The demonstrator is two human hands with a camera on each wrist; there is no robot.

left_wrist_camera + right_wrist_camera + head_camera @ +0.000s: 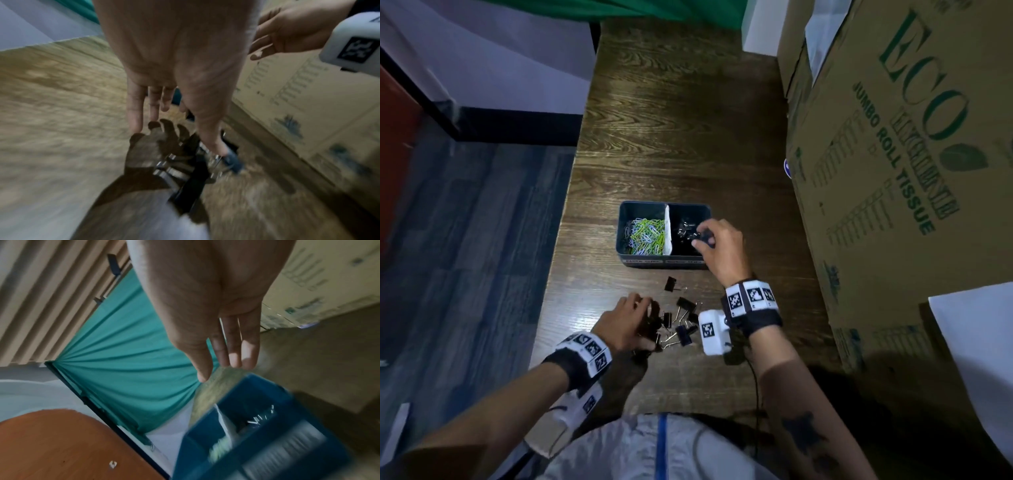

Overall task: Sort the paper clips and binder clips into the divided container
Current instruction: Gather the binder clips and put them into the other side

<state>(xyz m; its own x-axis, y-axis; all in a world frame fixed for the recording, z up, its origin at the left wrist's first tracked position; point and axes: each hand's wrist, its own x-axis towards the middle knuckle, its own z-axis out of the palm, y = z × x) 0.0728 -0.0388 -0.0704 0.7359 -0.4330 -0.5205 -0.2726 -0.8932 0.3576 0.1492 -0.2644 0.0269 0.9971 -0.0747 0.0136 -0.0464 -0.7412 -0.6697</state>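
The divided container [664,262] sits on the desk [688,137], paper clips [645,236] in its left half. The right hand [722,246] pinches 1 binder clip [704,235] above its right half. Nearer than the container, the left hand [625,323], fingers extended, reaches into the loose binder clips [681,325].

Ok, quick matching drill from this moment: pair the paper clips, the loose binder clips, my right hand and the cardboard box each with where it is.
Things:
1. paper clips
2. loose binder clips
3. right hand
4. cardboard box

Places:
A. on the table in front of the container, by the left hand
B. over the container's right compartment
C. along the table's right side
D. in the container's left compartment

Pairs: 1-D, 2-A, 3-B, 4-C
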